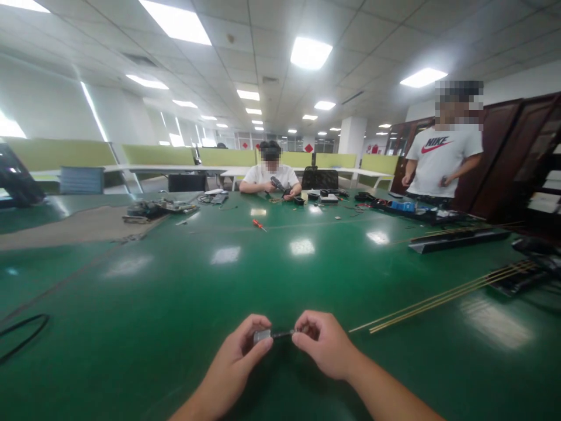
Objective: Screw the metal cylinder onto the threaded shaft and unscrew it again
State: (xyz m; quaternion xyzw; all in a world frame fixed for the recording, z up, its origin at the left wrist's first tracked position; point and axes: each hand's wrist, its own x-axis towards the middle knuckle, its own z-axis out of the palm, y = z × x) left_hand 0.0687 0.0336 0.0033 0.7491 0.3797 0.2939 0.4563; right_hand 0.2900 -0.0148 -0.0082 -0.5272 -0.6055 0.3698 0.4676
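Left hand point(232, 356) grips a small grey block point(262, 336) between thumb and fingers at the near side of a green table point(219, 286), as the right hand point(328, 345) pinches the right end of a thin dark strip point(281, 335) running between them. Both pieces are in hand, not set down; whether they are fastened together cannot be told. Farther off lies an orange-red screwdriver point(258, 224), untouched, short of a seated person point(263, 176); thin yellowish rods point(438, 300) lie at right.

Left hand point(239, 356) holding grey cylindrical part point(262, 335), right hand point(326, 345) pinching dark rod point(283, 334), green table point(184, 316), red screwdriver point(258, 224) beyond
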